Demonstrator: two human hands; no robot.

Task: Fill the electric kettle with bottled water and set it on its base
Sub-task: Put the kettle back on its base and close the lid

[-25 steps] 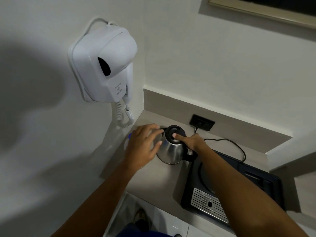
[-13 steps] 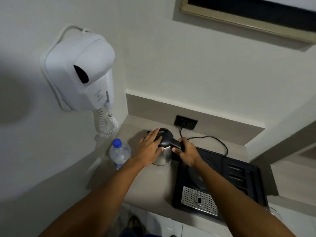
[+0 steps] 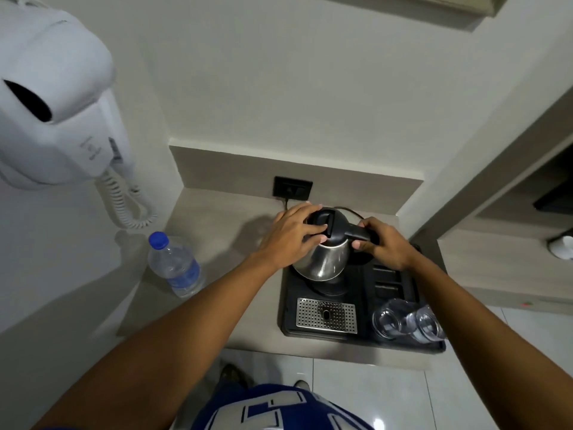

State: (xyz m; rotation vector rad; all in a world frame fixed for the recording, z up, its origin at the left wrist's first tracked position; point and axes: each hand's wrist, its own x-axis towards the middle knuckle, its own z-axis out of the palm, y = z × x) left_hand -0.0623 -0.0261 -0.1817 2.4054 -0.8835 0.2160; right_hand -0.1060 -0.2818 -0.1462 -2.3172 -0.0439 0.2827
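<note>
A steel electric kettle [image 3: 325,262] with a black lid and handle sits over its round base [image 3: 328,288] in the black tray [image 3: 288,305], tilted slightly. My right hand [image 3: 383,243] grips the black handle. My left hand [image 3: 294,235] lies over the lid and the kettle's left side, fingers spread across the top. A clear water bottle [image 3: 175,265] with a blue cap and blue label stands upright on the counter, to the left of the tray and apart from both hands.
A white wall-mounted hair dryer [image 3: 52,103] with a coiled cord hangs at upper left. Two upturned glasses [image 3: 406,321] stand in the tray's front right corner, beside a metal drip grate [image 3: 325,315]. A black wall socket [image 3: 292,187] with the kettle's cord is behind.
Both hands have carried the kettle to the right, from the bare counter onto the base in the black tray. The bottle, hidden by my left hand a second ago, now stands in view.
</note>
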